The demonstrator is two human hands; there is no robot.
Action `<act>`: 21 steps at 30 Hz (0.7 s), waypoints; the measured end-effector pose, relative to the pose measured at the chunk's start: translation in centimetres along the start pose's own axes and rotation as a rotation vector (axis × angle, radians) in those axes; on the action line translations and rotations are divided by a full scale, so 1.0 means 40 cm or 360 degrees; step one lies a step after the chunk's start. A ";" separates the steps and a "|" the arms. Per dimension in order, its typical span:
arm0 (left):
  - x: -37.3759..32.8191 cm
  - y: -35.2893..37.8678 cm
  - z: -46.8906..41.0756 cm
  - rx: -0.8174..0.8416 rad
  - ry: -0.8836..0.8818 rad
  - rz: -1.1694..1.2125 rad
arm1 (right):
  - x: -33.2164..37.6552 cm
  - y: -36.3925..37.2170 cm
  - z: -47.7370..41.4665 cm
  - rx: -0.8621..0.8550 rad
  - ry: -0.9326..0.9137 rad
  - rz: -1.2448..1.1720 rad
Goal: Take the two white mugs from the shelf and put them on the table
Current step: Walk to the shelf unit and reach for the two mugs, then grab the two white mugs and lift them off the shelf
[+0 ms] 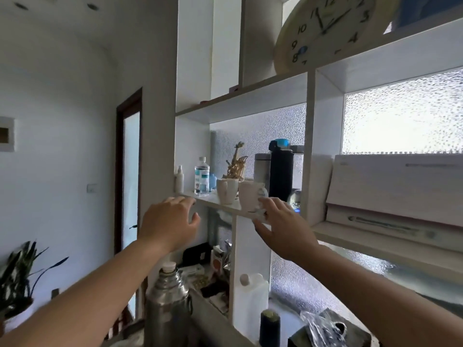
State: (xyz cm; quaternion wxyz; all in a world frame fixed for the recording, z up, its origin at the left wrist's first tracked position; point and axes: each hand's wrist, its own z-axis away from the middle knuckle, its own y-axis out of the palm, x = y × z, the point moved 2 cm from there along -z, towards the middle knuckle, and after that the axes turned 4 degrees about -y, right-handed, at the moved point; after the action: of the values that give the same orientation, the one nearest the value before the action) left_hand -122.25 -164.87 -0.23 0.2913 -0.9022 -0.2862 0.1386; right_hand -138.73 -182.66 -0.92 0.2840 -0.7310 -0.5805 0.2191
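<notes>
Two white mugs stand side by side on the white shelf board at about hand height. The left mug stands a little further back, the right mug nearer the front edge. My left hand is raised below and to the left of the left mug, fingers apart, holding nothing. My right hand reaches up just right of the right mug, its fingertips at the mug's lower side, fingers spread and not closed around it. No table is in view.
On the same shelf stand a clear bottle, a small white spray bottle, a gold ornament and a dark flask. Below are a steel thermos and a white jug. A clock leans above.
</notes>
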 end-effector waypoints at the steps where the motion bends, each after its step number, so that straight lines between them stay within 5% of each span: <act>1: -0.011 0.017 -0.021 -0.0014 -0.0019 0.0018 | -0.018 0.013 -0.022 -0.0025 0.0034 -0.0048; 7: -0.080 0.104 -0.121 0.0021 -0.0257 0.0218 | -0.095 0.079 -0.128 -0.0142 0.0303 -0.0452; 21: -0.092 0.295 -0.287 0.0312 -0.0612 0.0820 | -0.183 0.158 -0.222 -0.0148 0.0475 -0.0351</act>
State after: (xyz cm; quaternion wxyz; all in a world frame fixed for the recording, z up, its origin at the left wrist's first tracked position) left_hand -115.28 -180.05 2.02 0.2728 -0.8700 -0.0836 0.4022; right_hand -130.07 -192.25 1.38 0.3551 -0.6997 -0.6180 0.0488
